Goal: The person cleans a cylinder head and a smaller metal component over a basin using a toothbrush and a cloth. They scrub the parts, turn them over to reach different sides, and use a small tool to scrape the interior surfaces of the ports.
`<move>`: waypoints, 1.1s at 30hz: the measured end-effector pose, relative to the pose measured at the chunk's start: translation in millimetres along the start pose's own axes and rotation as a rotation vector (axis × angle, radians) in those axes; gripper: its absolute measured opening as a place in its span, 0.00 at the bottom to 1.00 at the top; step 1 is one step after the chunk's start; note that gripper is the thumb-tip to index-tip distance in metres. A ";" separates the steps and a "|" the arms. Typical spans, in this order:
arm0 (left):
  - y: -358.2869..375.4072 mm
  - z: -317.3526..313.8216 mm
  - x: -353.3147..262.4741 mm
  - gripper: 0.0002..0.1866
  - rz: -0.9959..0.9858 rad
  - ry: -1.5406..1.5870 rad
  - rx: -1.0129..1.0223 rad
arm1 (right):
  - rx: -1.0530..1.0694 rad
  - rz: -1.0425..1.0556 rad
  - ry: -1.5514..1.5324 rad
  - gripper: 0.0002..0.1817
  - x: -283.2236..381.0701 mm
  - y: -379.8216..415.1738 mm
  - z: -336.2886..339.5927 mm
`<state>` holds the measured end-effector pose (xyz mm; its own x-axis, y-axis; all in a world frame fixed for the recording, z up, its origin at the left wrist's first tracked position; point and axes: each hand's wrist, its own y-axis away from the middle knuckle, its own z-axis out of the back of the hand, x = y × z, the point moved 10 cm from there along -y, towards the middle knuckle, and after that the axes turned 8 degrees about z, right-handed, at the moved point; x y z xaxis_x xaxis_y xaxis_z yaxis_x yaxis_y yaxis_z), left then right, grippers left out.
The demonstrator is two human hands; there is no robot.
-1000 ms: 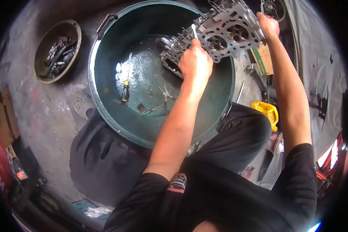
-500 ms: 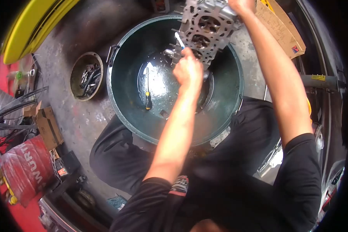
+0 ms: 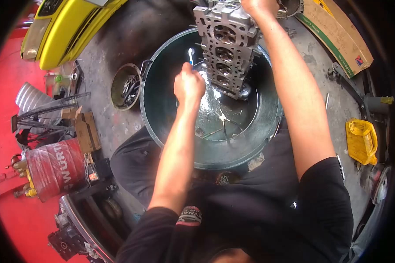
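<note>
My left hand (image 3: 189, 85) is closed around a toothbrush (image 3: 190, 54) with a white head and some blue on its handle. It is over the left side of a dark green tub (image 3: 155, 127), apart from the metal cylinder head (image 3: 233, 41). My right hand (image 3: 261, 8) grips the upper end of that cylinder head, its fingers partly cut off by the frame's top edge. The cylinder head stands steeply tilted, its lower end inside the tub and its face with several round chambers toward me. Wet, shiny liquid and a few thin parts lie on the tub's bottom.
Left of the tub is a round pan (image 3: 117, 93) of small metal parts. A yellow bumper (image 3: 70, 33), a red drum (image 3: 57, 168) and a cardboard box (image 3: 87, 131) stand farther left. To the right are a yellow jug (image 3: 361, 141) and a long cardboard box (image 3: 335, 37).
My left hand has drawn the toothbrush leftward, away from the cylinder head's face. The cylinder head now stands straighter, with more of its lower end showing. The whole view has shifted.
</note>
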<state>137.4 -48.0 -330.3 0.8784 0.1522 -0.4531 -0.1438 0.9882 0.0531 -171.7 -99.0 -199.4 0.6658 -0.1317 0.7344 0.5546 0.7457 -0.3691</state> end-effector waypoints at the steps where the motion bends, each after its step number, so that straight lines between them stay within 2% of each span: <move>1: 15.0 10.6 -13.5 0.09 -0.034 0.010 -0.058 | -0.033 0.026 0.031 0.11 2.2 -0.8 2.1; 3: 23.1 -11.2 -35.8 0.10 -0.078 -0.165 -0.003 | 0.054 -0.032 -0.009 0.10 0.1 2.7 0.0; 4: 9.4 -18.0 -34.5 0.10 -0.059 -0.124 0.000 | 0.060 -0.025 -0.014 0.10 0.7 6.5 -2.1; 5: 3.6 -13.8 -36.8 0.11 -0.044 -0.083 0.005 | 0.064 -0.021 -0.020 0.10 0.4 8.9 -2.7; 6: 3.6 -12.4 -42.5 0.12 -0.089 -0.138 0.061 | 0.047 -0.012 -0.024 0.10 0.8 3.8 1.0; 10: 20.6 -14.1 -38.6 0.12 -0.104 -0.299 0.065 | 0.011 0.003 -0.033 0.11 0.3 -1.9 4.1; 15: 27.1 -12.6 -45.6 0.10 -0.137 -0.253 0.042 | -0.027 0.035 -0.037 0.12 -2.9 -2.1 -3.3; 19: 21.1 -10.9 -42.9 0.09 -0.115 -0.154 0.019 | 0.029 0.035 -0.028 0.12 -1.1 -0.5 -7.6; 20: 19.5 -15.0 -37.2 0.09 -0.149 -0.135 -0.005 | 0.035 0.029 -0.034 0.12 0.8 1.9 -4.6; 23: 48.7 -10.6 -8.2 0.11 -0.138 -0.203 0.096 | 0.048 -0.005 -0.008 0.13 -1.6 5.1 4.6; 25: 79.5 -26.0 41.7 0.13 -0.153 -0.200 0.205 | 0.015 0.003 0.000 0.12 -5.0 9.8 14.8; 27: 109.9 -27.4 74.2 0.16 -0.062 -0.100 0.199 | -0.029 -0.015 0.021 0.12 0.1 24.9 27.7; 30: 144.0 -41.8 95.9 0.16 0.115 0.068 0.212 | -0.108 0.067 0.052 0.13 15.3 48.0 29.1; 31: 151.0 -45.3 92.5 0.16 0.087 0.084 0.197 | -0.125 0.096 0.064 0.13 24.0 54.8 30.8; 33: 152.9 -46.6 80.0 0.17 0.020 0.109 0.156 | 0.043 0.173 -0.023 0.14 42.4 63.4 19.5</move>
<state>164.5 114.4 -399.8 0.8204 0.1773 -0.5435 -0.0812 0.9772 0.1962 -118.0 -44.6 -180.5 0.7374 0.0158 0.6753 0.4105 0.7834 -0.4666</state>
